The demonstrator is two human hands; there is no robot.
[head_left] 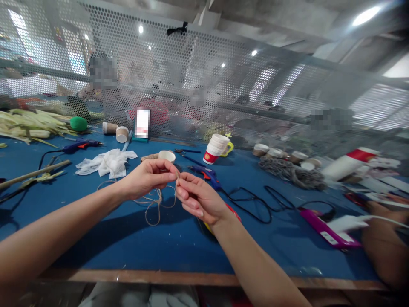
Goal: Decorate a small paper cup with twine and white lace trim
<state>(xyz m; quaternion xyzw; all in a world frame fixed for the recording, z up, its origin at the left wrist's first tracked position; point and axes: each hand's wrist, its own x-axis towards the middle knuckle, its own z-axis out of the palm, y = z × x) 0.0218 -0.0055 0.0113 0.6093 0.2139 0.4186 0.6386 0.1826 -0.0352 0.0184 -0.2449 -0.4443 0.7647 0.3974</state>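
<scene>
while the left hand (150, 177) and right hand (200, 194) pinch what looks like string (159, 200) mid-frame, loops of it lie on the table (134, 247), lower left. it seems a twisting step; next likely needs a tight, steady pinch.

Both bare forearms (73, 219) angle inward; the left hand (153, 175) and right hand (200, 195) meet at pinched fingers (166, 176), the right's lower ones loosely curled.
</scene>
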